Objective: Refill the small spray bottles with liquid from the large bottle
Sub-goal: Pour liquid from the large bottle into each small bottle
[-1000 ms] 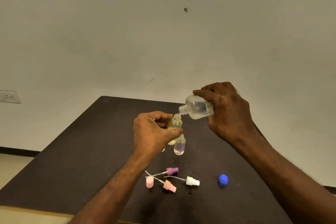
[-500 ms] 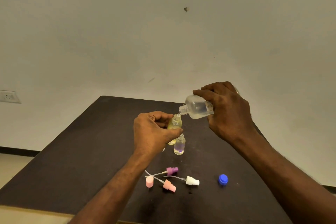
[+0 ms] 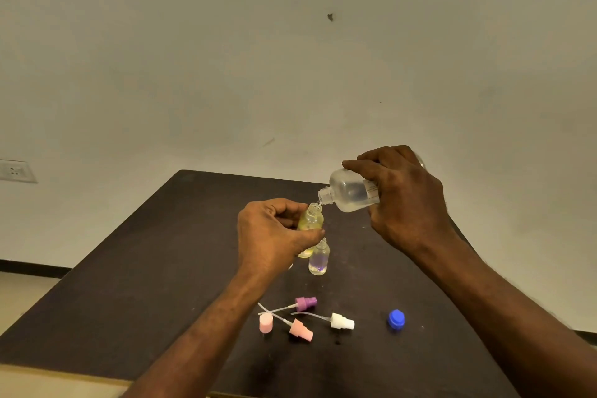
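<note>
My right hand (image 3: 407, 197) grips the large translucent bottle (image 3: 350, 191), tipped on its side with its open neck pointing left and down. A thin stream runs from that neck into the mouth of a small yellowish spray bottle (image 3: 310, 218), which my left hand (image 3: 274, 233) holds upright above the table. A second small clear bottle (image 3: 319, 258), uncapped, stands on the table just below and right of my left hand. Part of another yellowish bottle (image 3: 305, 254) peeks out under my left hand.
On the dark table (image 3: 135, 268) near its front lie a purple spray head (image 3: 305, 303), a pink spray head (image 3: 300, 329), a white spray head (image 3: 341, 321), a pink cap (image 3: 266, 322) and a blue cap (image 3: 396, 319). A wall socket (image 3: 14, 170) sits at the left.
</note>
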